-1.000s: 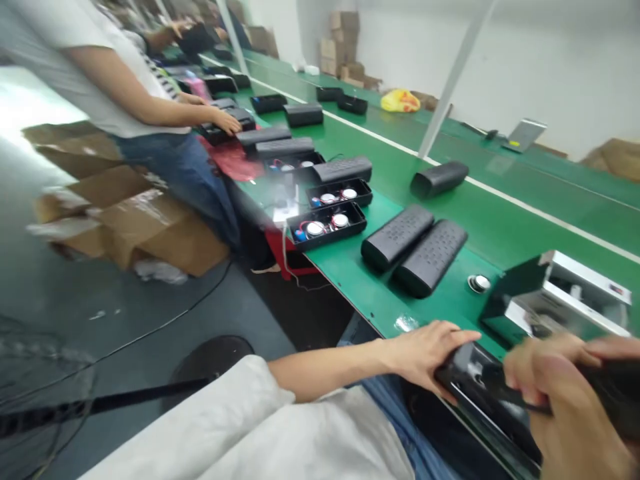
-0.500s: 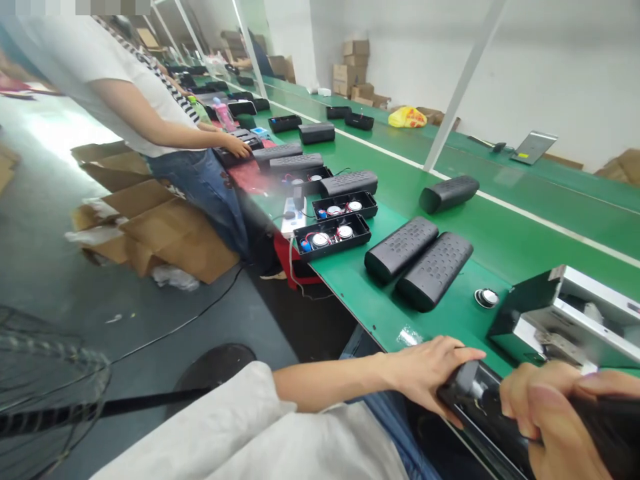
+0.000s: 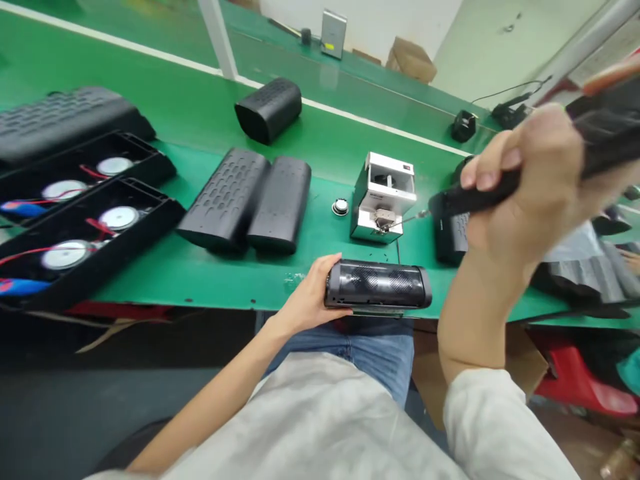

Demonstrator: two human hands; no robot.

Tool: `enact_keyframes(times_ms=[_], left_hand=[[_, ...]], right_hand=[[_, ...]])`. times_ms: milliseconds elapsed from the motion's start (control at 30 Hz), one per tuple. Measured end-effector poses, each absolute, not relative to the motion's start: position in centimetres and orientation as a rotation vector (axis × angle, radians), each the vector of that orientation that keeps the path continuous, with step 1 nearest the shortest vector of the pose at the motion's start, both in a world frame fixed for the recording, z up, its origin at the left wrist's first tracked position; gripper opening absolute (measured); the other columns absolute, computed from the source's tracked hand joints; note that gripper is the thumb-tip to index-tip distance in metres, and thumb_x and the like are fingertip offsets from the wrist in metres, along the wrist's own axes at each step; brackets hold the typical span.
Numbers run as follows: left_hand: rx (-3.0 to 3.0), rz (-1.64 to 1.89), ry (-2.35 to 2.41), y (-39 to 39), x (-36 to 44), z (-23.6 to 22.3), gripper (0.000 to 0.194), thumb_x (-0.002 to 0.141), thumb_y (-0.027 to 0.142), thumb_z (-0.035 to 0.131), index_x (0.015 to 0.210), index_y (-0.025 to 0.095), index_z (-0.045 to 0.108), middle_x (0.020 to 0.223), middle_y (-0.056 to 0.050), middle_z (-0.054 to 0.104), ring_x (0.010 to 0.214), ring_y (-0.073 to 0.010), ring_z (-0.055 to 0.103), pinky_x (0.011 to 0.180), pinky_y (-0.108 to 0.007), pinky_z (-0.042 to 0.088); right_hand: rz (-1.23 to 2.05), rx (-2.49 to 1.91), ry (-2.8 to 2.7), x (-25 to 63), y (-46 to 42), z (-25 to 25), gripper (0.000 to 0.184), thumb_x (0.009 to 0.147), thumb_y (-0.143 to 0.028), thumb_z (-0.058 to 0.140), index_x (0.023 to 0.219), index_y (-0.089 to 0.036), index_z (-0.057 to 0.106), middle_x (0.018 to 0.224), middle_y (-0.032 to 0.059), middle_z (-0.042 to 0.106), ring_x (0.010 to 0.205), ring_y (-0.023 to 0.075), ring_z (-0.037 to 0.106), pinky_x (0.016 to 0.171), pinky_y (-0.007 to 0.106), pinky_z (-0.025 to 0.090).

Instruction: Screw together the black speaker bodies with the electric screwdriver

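Observation:
My left hand (image 3: 316, 293) grips the left end of a black speaker (image 3: 380, 283) with a perforated grille, lying at the table's front edge. My right hand (image 3: 530, 180) is wrapped round a black electric screwdriver (image 3: 453, 202), raised on the right and partly blurred. Its thin bit points left to the front of a white-and-black screw feeder (image 3: 383, 200); whether the tip touches cannot be made out. A small round speaker driver (image 3: 341, 207) lies left of the feeder. Two black speaker shells (image 3: 281, 207) lie side by side farther left.
Open black housings (image 3: 120, 220) with white drivers and red wires stand at the left. Another black shell (image 3: 270, 110) lies behind, near a white post (image 3: 217, 37). More dark parts (image 3: 580, 267) lie at the right; a red stool (image 3: 583, 380) is below.
The view has swung right, and the co-worker at the left is out of sight. My right hand has lifted from near the speaker, bringing the screwdriver's bit to the feeder. My left hand still holds the speaker.

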State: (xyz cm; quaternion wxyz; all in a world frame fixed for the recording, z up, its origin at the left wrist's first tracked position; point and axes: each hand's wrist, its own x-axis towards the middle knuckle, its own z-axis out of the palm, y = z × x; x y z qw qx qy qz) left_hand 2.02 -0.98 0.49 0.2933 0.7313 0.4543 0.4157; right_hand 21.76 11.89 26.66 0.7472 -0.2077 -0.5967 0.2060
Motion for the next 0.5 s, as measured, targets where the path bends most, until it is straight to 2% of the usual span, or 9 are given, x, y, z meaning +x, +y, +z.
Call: enact_keyframes(times_ms=[67, 133, 233, 333, 433, 500], left_hand=[[1.97, 1.115, 1.205, -1.1, 2.1, 0.6, 0.134, 0.085, 0.034, 0.106, 0.184, 0.037, 0.017, 0.178, -0.02, 0.043, 0.169, -0.0457, 0.05, 0.141, -0.07, 0.046], [1.969, 1.111, 1.214, -1.1, 2.1, 0.9, 0.132, 0.086, 0.034, 0.105, 0.184, 0.038, 0.017, 0.177, -0.02, 0.045, 0.168, -0.0459, 0.051, 0.14, -0.071, 0.048], [1.952, 1.094, 1.231, -1.1, 2.1, 1.2, 0.129, 0.087, 0.037, 0.104, 0.183, 0.039, 0.018, 0.176, -0.02, 0.045, 0.166, -0.0461, 0.053, 0.138, -0.07, 0.05], [1.933, 1.075, 1.245, -1.1, 2.1, 1.4, 0.127, 0.089, 0.037, 0.103, 0.183, 0.039, 0.018, 0.177, -0.02, 0.045, 0.166, -0.0456, 0.053, 0.137, -0.069, 0.05], [1.922, 1.077, 1.239, -1.2, 2.1, 1.4, 0.124, 0.09, 0.038, 0.102, 0.182, 0.038, 0.019, 0.176, -0.02, 0.045, 0.166, -0.0455, 0.053, 0.138, -0.07, 0.05], [1.921, 1.086, 1.228, -1.2, 2.2, 1.3, 0.124, 0.09, 0.039, 0.103, 0.182, 0.037, 0.021, 0.176, -0.02, 0.046, 0.165, -0.0453, 0.054, 0.139, -0.07, 0.049]], right_hand=[[0.427, -0.477, -1.339, 22.5, 15.1, 25.7, 0.027, 0.088, -0.031, 0.071, 0.109, -0.037, 0.055, 0.069, -0.0096, 0.044, 0.047, 0.0159, 0.043, 0.045, 0.039, 0.035], [0.436, -0.578, -1.394, 22.8, 17.7, 24.3, 0.029, 0.093, -0.041, 0.073, 0.11, -0.039, 0.049, 0.07, -0.0093, 0.045, 0.05, 0.0171, 0.043, 0.05, 0.041, 0.039], [0.437, -0.704, -1.434, 22.4, 20.2, 22.6, 0.048, 0.097, -0.073, 0.076, 0.11, -0.041, 0.042, 0.072, -0.0088, 0.047, 0.055, 0.0188, 0.039, 0.055, 0.044, 0.043], [0.438, -0.817, -1.456, 21.9, 21.4, 21.9, 0.07, 0.09, -0.103, 0.065, 0.111, -0.041, 0.04, 0.073, -0.0082, 0.049, 0.057, 0.0184, 0.039, 0.053, 0.044, 0.044], [0.452, -0.82, -1.438, 21.8, 22.0, 21.7, 0.077, 0.085, -0.108, 0.066, 0.111, -0.04, 0.04, 0.076, -0.0093, 0.049, 0.054, 0.0156, 0.04, 0.049, 0.041, 0.044], [0.464, -0.773, -1.421, 21.8, 22.5, 21.5, 0.072, 0.088, -0.097, 0.077, 0.11, -0.039, 0.041, 0.078, -0.0103, 0.051, 0.051, 0.0134, 0.04, 0.046, 0.039, 0.043]])
